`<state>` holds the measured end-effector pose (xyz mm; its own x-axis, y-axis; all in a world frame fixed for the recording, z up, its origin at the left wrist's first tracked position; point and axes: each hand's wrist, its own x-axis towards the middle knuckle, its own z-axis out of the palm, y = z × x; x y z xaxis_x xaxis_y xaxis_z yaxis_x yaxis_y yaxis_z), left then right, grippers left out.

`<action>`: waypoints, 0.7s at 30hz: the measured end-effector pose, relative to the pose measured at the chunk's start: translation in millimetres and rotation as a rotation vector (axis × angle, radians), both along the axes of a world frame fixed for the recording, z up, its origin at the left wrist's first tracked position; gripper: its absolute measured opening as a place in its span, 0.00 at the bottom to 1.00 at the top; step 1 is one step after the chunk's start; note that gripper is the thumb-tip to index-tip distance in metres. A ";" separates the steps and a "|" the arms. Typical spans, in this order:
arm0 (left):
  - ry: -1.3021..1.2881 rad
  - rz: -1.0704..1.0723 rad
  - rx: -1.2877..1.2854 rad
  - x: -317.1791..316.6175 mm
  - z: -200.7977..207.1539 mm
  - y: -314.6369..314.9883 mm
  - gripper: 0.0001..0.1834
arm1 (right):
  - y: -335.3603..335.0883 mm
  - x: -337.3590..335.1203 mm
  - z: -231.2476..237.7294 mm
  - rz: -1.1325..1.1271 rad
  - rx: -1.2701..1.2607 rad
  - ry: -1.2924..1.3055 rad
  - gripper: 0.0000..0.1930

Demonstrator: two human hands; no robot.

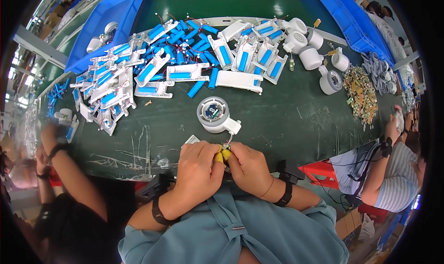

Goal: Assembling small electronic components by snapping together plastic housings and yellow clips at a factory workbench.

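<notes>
My left hand [200, 164] and my right hand [249, 167] meet close to the table's near edge. Yellow covers wrap both thumb tips, which press together with the fingers around a small wired part [225, 147], possibly a circuit board; the fingers hide most of it. A thin wire [231, 137] runs from it to the neck of a white fan head [213, 114]. That head lies just beyond my hands, with a grey ring and its round electronics facing up. Next to my left fingers, a flat pale piece [192, 139] lies partly covered.
White handle shells with blue battery cells [147, 73] are heaped across the far left and middle. More fan heads [309, 59], small circuit boards [361, 95] and grey rings [378, 72] lie right. Blue bins [104, 25] stand behind. Co-workers' arms [76, 180] flank me on both sides.
</notes>
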<state>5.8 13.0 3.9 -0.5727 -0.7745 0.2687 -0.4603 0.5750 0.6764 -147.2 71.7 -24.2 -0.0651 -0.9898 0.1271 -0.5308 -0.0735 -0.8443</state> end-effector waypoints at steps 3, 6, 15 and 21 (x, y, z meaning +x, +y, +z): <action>0.017 0.023 -0.006 -2.3 -0.6 2.7 0.11 | 0.6 0.5 -0.9 -0.006 -0.047 0.063 0.09; 0.046 0.016 -0.037 -4.8 -5.3 3.2 0.11 | 0.7 1.0 0.4 -0.006 -0.046 0.057 0.09; -0.024 -0.123 -0.046 3.4 2.5 -17.0 0.15 | -0.4 0.3 -5.1 -0.030 -0.032 -0.024 0.07; 0.073 -0.100 0.076 10.5 -1.3 -16.4 0.17 | -0.4 -0.1 -1.3 -0.013 -0.076 -0.055 0.06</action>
<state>16.3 -3.4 2.6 -0.6292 -0.7341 0.2555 -0.3512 0.5617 0.7491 -147.3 71.4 -25.6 -0.0870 -0.9765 0.1973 -0.4848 -0.1315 -0.8647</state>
